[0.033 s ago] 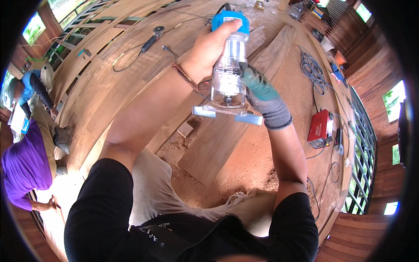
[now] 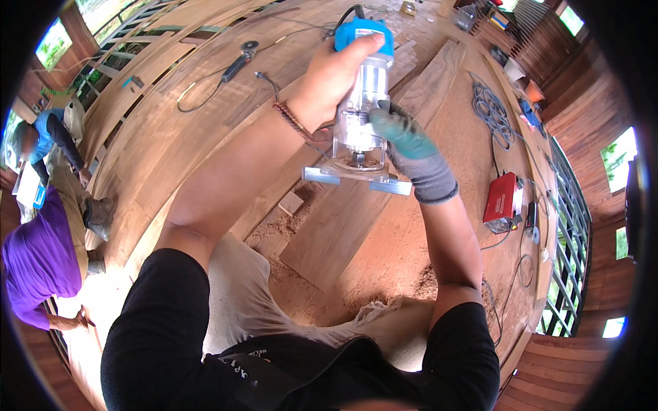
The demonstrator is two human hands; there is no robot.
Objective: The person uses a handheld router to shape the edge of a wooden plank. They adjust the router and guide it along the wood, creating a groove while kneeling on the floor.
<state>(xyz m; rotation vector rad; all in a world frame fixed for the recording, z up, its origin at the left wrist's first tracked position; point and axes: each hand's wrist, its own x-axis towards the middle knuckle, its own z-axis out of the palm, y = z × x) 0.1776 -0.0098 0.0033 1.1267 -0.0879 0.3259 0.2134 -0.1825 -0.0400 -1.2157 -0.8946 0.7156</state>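
A trim router (image 2: pixel 370 82) with a blue top, a silver body and a clear base is held up in front of me. My left hand (image 2: pixel 336 72), bare with a braided bracelet at the wrist, is wrapped round its upper part, thumb on the blue cap. My right hand (image 2: pixel 410 140), in a green and grey glove, grips the router's right side at mid-height; its thumb lies across the body and its other fingers are mostly hidden. The collet (image 2: pixel 358 158) shows inside the clear base. Below the router lies a wooden plank (image 2: pixel 336 236) among sawdust.
An angle grinder (image 2: pixel 238 67) lies on the board floor at far left. To the right are a coiled cable (image 2: pixel 492 113) and a red machine (image 2: pixel 504 203). Two people work at the left, one in a purple shirt (image 2: pixel 42 250). A small wood block (image 2: pixel 290 203) sits near the plank.
My right thumb has slid left across the router's body. The router has shifted very slightly in my hands.
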